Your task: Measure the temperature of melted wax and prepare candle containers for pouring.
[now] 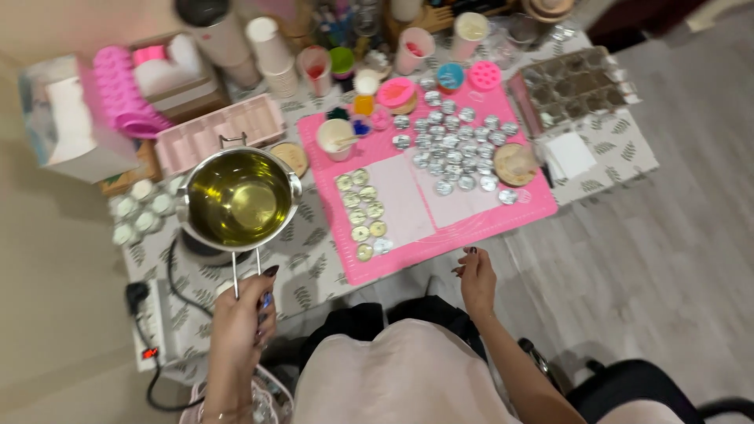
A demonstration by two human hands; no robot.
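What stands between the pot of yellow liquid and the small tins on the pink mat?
Nothing visible. The left hand holds the pot by its handle just left of the pink mat; the nearest small tins lie right beside it. The right hand hangs off the table edge.

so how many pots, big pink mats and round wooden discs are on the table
pot: 1
pink mat: 1
wooden discs: 2
total: 4
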